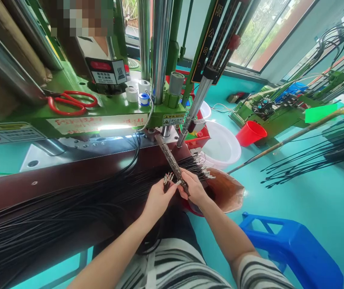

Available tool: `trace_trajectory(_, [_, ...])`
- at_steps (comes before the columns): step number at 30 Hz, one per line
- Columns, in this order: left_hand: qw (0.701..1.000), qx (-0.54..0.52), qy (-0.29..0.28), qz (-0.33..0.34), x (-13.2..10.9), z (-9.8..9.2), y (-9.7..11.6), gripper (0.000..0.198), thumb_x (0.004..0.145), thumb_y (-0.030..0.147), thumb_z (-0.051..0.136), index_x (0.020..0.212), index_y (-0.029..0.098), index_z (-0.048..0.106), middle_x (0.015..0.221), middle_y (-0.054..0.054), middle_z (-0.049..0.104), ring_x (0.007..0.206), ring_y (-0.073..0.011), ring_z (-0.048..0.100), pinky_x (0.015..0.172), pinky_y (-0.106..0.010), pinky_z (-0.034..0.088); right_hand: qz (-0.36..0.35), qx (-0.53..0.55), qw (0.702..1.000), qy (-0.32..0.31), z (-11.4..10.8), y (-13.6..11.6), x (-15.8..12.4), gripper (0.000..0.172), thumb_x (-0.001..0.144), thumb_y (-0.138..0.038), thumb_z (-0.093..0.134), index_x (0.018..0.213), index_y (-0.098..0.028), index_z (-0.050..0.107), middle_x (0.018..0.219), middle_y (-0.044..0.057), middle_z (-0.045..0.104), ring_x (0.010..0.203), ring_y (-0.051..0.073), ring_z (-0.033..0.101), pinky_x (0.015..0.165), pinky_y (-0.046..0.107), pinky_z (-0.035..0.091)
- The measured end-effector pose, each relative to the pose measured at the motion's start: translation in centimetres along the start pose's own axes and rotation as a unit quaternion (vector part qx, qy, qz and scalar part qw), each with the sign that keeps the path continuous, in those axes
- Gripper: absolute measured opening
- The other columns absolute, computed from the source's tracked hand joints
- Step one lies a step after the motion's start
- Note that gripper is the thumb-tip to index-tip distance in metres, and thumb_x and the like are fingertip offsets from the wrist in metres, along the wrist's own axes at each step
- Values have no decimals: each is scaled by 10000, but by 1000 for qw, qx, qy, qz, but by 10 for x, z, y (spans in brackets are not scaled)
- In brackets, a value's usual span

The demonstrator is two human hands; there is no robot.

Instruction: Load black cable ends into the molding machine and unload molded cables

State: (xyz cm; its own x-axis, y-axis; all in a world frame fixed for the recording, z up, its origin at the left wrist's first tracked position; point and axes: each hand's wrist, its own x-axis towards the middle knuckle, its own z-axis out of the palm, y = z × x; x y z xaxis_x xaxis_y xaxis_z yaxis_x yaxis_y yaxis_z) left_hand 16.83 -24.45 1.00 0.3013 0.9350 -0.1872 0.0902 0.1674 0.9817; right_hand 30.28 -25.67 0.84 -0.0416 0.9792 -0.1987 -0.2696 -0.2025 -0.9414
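My left hand [159, 197] is closed around a small bunch of cable ends with metal connectors [168, 179]. Its thumb and forefinger reach a single connector tip at the near end of a long slotted metal bar [169, 155]. Gripping that end of the bar is my right hand [193, 188], its fingers wrapped around the side. The bar slants away toward the green press [105, 110], its far end by the metal base. Black cables [99, 200] lie in a thick bundle on the brown table [78, 164]. More connector-tipped cables [200, 166] lie just right of the bar.
Red-handled scissors [72, 102] and tape rolls [132, 94] rest on the press. A brown paper-lined bin [228, 190] and white tub [222, 144] stand right. A blue stool [292, 245] is near my right elbow. Another person's partly hidden figure is behind the press.
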Motion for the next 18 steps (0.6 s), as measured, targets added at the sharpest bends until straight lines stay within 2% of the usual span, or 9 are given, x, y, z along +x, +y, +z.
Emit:
trace_trajectory(6, [998, 53, 21, 23, -1, -2, 0, 168, 714, 322, 553, 651, 169, 523, 467, 51, 438, 396, -75, 352, 402, -201, 286, -18, -74, 997, -12, 0, -3, -3, 444, 856, -389, 456, 1220, -136, 487, 435, -83, 445, 289, 44, 335, 286, 163, 250])
trace_trajectory(10, [999, 19, 19, 16, -4, -3, 0, 174, 728, 340, 556, 691, 177, 508, 474, 55, 431, 384, -73, 350, 383, -196, 280, -48, -128, 991, 1, 6, -1, -6, 435, 854, -384, 460, 1223, -156, 498, 443, -82, 435, 313, 37, 332, 297, 156, 247])
trace_trajectory(13, [998, -43, 35, 14, -3, -4, 4, 195, 776, 386, 499, 790, 197, 454, 508, 71, 418, 386, -70, 371, 376, -181, 293, -38, -90, 995, 10, 6, 1, -8, 432, 846, -388, 470, 1206, -154, 512, 468, -67, 465, 316, 39, 351, 294, 158, 242])
trace_trajectory(15, [996, -78, 44, 4, -1, -5, 7, 204, 792, 403, 472, 802, 210, 408, 500, 93, 369, 367, -58, 333, 357, -167, 269, -28, -54, 998, 20, 3, 2, -8, 453, 844, -395, 472, 1233, -163, 484, 468, -68, 466, 308, 42, 357, 288, 155, 233])
trace_trajectory(18, [996, -84, 18, -31, 2, -5, 10, 233, 762, 416, 510, 756, 198, 429, 450, 111, 307, 335, -40, 253, 337, -163, 217, -27, -9, 999, 29, -2, 2, -8, 484, 844, -403, 473, 1278, -192, 431, 474, -77, 461, 303, 41, 349, 285, 152, 236])
